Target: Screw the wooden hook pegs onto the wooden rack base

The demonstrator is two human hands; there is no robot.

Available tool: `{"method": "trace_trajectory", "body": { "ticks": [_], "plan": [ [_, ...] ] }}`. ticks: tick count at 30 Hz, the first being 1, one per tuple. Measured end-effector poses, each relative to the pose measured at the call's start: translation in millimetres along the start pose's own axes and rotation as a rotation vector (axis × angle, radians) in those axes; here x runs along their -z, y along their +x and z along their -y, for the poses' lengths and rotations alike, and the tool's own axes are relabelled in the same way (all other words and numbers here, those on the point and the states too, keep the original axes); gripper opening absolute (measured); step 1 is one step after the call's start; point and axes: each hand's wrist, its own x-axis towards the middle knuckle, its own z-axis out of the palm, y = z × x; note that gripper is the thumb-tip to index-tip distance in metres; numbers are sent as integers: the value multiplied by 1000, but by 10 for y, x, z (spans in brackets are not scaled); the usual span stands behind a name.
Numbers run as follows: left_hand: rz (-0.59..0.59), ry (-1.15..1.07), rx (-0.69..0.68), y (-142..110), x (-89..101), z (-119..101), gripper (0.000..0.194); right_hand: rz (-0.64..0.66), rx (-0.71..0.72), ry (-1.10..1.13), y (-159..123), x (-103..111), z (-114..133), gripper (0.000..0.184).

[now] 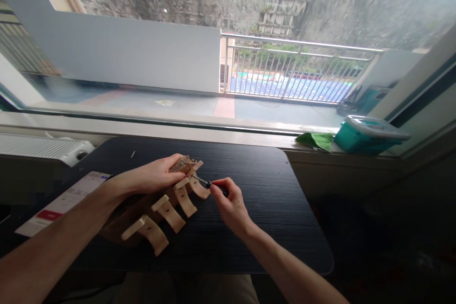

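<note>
A length of wood with rough bark (184, 164) lies slantwise on the black table, with several pale curved wooden hooks along its right side. My left hand (166, 173) is closed over its far end, thumb near the upper hooks. My right hand (231, 204) is wrapped round the dark handle of a screwdriver (207, 184). The thin shaft points left, its tip at the farthest hook (199, 189). Closer to me are a second hook (184, 198), a third hook (169, 213) and the nearest hook (154, 235). Whether a screw sits under the tip is too small to tell.
A large phone with a lit screen (76, 194) lies on the table (270, 199) at the left, partly behind my left forearm. A small white stick (133, 154) is near the far edge. On the windowsill stand a teal lidded box (368, 137) and a green cloth (317, 140).
</note>
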Motion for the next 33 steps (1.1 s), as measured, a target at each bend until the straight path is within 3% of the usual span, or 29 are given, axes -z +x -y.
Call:
{"method": "trace_trajectory", "body": {
  "ticks": [3,5,9,12,15,18,22,25,31,33],
  "plan": [
    [-14,15,6,0,-2,-1,61,14,-45,38,-15,-6,1,22],
    [-22,33,6,-3,-1,-6,62,60,3,-88,-31,46,18,23],
    [-37,49,6,-3,5,-3,64,123,381,-619,-44,200,59,33],
    [-37,51,-5,4,7,14,64,123,649,-871,-10,268,73,18],
    [-36,52,-13,12,3,30,62,106,766,-945,48,273,61,14],
    [-39,48,-26,18,-7,40,58,98,782,-946,85,240,24,12],
    [-55,56,-23,24,-20,37,56,78,724,-829,56,178,-38,14],
    [-54,58,-2,21,-19,25,56,80,592,-621,1,125,-58,17],
    [-62,39,-17,11,-13,42,59,96,-45,-55,-10,35,-27,23],
    [-62,49,-18,10,-12,42,58,141,-142,50,14,32,-15,27]
  ]
}}
